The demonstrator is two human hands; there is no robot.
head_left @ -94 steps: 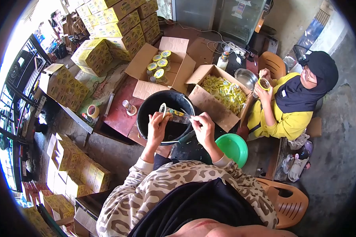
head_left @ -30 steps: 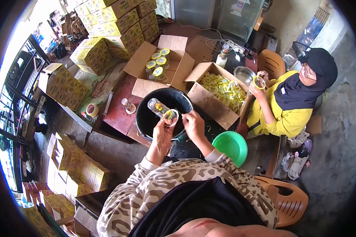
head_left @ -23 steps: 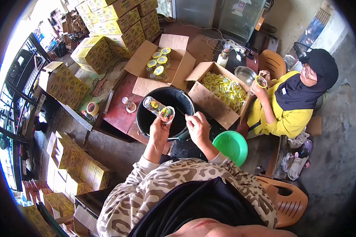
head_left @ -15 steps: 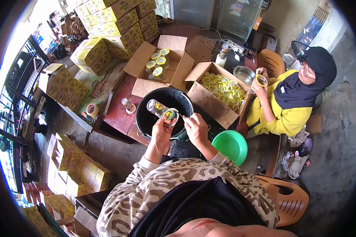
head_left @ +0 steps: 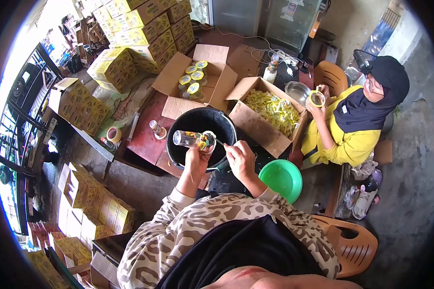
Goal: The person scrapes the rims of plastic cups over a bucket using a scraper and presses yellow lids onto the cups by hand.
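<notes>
My left hand (head_left: 196,163) is closed around a clear jar (head_left: 188,139) with yellow, green and red print. The jar lies almost level over a black bucket (head_left: 170,150), its mouth to the right. Pinched in my right hand (head_left: 241,160) is a thin, pale, stick-like tool (head_left: 220,142). Its tip reaches the rim of the jar; whether it goes inside I cannot make out. To the left, a small clear jar (head_left: 155,126) stands on the red tabletop (head_left: 143,137). A green basin (head_left: 280,179) is close to my right wrist.
Behind the bucket, a cardboard box (head_left: 171,107) holds several yellow-lidded jars (head_left: 194,89). Another box (head_left: 260,126) is full of yellow wrappers (head_left: 272,111). At right, a person in yellow (head_left: 357,120) holds a jar-like piece (head_left: 317,98). Yellow cartons (head_left: 144,29) are stacked at the back.
The jar in my left hand has turned from a slant to nearly level, its base swinging left and down. My right hand has shifted slightly. The other person's piece has tilted.
</notes>
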